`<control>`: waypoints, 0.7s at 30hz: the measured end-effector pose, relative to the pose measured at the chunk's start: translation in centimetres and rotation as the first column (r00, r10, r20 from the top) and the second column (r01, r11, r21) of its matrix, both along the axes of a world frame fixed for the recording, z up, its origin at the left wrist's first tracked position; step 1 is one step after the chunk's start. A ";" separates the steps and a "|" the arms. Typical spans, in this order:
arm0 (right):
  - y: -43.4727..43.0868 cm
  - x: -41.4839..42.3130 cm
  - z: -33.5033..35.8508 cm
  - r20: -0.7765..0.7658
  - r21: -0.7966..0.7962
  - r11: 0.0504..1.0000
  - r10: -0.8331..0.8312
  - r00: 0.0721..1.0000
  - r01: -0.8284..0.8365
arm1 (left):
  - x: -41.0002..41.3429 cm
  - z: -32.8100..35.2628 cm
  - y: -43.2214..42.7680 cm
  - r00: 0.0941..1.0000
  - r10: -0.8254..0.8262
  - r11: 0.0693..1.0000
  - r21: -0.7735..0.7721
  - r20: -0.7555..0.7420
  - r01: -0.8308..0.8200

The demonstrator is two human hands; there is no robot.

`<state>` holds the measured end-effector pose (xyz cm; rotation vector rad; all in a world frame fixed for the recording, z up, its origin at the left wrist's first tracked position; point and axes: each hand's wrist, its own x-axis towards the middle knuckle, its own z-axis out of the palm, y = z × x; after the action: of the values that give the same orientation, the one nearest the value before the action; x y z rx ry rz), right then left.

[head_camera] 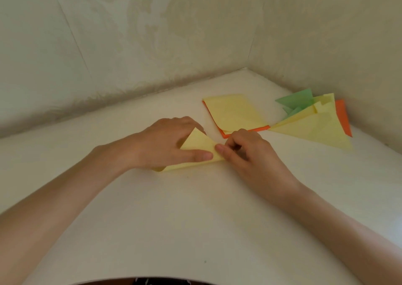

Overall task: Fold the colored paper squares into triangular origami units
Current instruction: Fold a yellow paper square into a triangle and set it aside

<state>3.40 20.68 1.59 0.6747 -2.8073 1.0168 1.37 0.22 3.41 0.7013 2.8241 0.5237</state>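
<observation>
Left hand presses yellow paper | right hand pinches it | stack just behind

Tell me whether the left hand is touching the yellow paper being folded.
Touching. The head view shows the left hand with its thumb pressed flat on the yellow paper, no gap between them.

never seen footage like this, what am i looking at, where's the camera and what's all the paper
No machine: a person folds paper with bare hands. The one picture comes from a camera worn on their head, looking down. The left hand presses its thumb flat on a half-folded yellow sheet, and the right hand pinches its corner. Farther back on the white table lie a stack of squares, yellow on top and orange beneath, and a pile of folded triangles in yellow, green and orange.
</observation>
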 end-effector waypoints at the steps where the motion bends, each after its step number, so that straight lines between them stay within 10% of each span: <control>1: 0.0 0.0 0.0 -0.003 -0.002 1.000 -0.010 1.000 0.010 | 0.2 0.1 0.2 1.000 0.004 1.000 0.022 0.002 -0.004; 9: 0.1 0.1 0.4 0.085 -0.167 0.985 -0.030 0.996 0.044 | 1.1 1.6 0.7 0.950 0.191 0.907 0.327 0.246 -0.267; 15: -0.2 0.4 1.7 0.368 -0.528 0.839 0.089 0.925 0.130 | 2.8 1.4 -0.1 0.870 0.085 0.657 0.629 0.486 -0.416; 21: 0.2 0.5 2.1 0.563 -0.547 0.825 0.237 0.792 0.143 | 4.2 0.2 0.5 0.837 0.134 0.380 0.752 0.531 -0.538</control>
<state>3.87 20.84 3.73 0.3747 -2.6578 2.3222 5.57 0.76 3.62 0.0169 2.0901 2.0639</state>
